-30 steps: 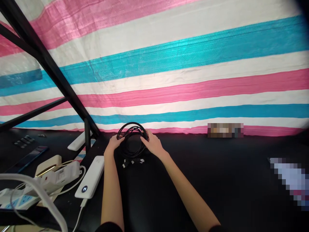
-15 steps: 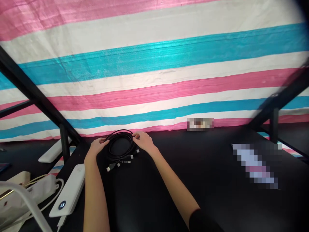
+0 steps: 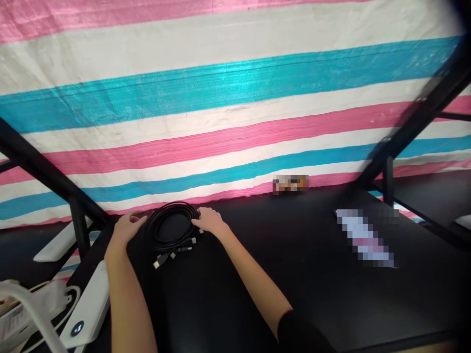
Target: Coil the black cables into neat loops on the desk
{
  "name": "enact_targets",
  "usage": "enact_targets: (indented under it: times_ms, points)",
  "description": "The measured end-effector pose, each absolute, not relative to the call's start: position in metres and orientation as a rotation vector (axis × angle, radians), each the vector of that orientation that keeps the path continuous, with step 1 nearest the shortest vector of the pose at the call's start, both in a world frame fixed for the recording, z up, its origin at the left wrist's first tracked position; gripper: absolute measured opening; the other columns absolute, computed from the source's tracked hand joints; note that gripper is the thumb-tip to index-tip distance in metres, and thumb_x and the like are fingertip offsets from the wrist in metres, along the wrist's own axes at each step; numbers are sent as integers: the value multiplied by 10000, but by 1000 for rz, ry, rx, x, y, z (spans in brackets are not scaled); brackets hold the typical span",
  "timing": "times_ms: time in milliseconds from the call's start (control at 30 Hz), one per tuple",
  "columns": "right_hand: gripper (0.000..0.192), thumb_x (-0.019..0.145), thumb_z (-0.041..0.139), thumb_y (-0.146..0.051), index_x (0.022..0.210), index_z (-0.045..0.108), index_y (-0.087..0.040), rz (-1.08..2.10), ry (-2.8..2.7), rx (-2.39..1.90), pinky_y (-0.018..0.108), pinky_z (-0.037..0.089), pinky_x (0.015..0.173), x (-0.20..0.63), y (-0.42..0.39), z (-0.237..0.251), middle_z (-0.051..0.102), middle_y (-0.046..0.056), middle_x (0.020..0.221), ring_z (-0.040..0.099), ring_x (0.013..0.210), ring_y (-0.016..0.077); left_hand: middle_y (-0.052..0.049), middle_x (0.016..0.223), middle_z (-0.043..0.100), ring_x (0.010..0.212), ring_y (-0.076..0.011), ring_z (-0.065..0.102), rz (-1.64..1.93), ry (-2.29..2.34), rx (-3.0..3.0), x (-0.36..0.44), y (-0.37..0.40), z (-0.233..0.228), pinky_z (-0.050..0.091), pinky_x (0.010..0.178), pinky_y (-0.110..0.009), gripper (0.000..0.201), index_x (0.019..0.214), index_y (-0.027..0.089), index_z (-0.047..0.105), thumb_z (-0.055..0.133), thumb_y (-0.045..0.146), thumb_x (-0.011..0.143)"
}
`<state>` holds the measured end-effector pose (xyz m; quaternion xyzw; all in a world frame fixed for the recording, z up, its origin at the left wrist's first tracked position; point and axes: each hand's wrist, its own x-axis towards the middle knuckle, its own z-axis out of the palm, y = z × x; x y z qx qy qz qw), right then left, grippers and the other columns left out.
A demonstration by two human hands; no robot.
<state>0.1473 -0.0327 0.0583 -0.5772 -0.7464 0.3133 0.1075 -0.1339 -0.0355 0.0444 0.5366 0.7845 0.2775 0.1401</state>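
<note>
A coil of black USB cables [image 3: 151, 230] lies on the black tabletop, its metal-tipped plugs [image 3: 157, 264] gathered at the near side. My left hand [image 3: 127, 229] is just left of the coil, thumb and fingers apart with a gap between them, holding nothing. At the coil's right edge, my right hand [image 3: 211, 220] has its thumb and fingertips closed on the cables.
A white power bank [image 3: 88, 306] with a lit round display lies beside my left forearm. White cords and a power strip [image 3: 47, 301] are at lower left. A blurred flat item [image 3: 364, 238] lies to the right. Striped sheeting [image 3: 221, 108] hangs behind, between black frame bars [image 3: 408, 122].
My left hand has let go of the coil's left edge and moved a little away from it. My right hand stays at the right edge. The whole view has shifted slightly.
</note>
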Motion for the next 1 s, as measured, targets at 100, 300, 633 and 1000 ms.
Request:
enact_targets:
  times_ms: [100, 300, 633, 1000]
  points:
    - [346, 893, 576, -374, 1154, 581, -147, 923, -2200, -1697, 457, 451, 930, 149, -31, 59, 603, 89, 1153, 575, 1063, 225, -94, 848, 676, 770, -252, 657, 771, 2256, 1513, -130, -37, 53, 498, 717, -343, 435, 1054, 138, 612, 535, 437, 748]
    - [363, 895, 566, -402, 1153, 578, -147, 937, -2212, -1750, 454, 456, 919, 149, -27, 51, 604, 92, 1152, 581, 1050, 222, -53, 569, 640, 539, -253, 625, 520, 2187, 1372, -110, -38, 39, 472, 499, -327, 371, 829, 164, 647, 673, 442, 585]
    - [425, 768, 637, -447, 1088, 536, -186, 948, -2123, -1759, 360, 445, 846, 138, -29, 39, 645, 116, 1127, 607, 1055, 282, -97, 796, 685, 809, -293, 657, 607, 2169, 1515, -104, -28, 46, 504, 669, -342, 318, 891, 156, 628, 652, 319, 619]
    - [199, 807, 565, -393, 926, 612, -240, 933, -2111, -1741, 344, 444, 852, 139, -28, 42, 685, 45, 1030, 616, 1038, 239, -94, 1102, 647, 998, -234, 605, 615, 1752, 1859, -19, -24, 66, 464, 859, -314, 463, 1143, 178, 608, 549, 424, 756]
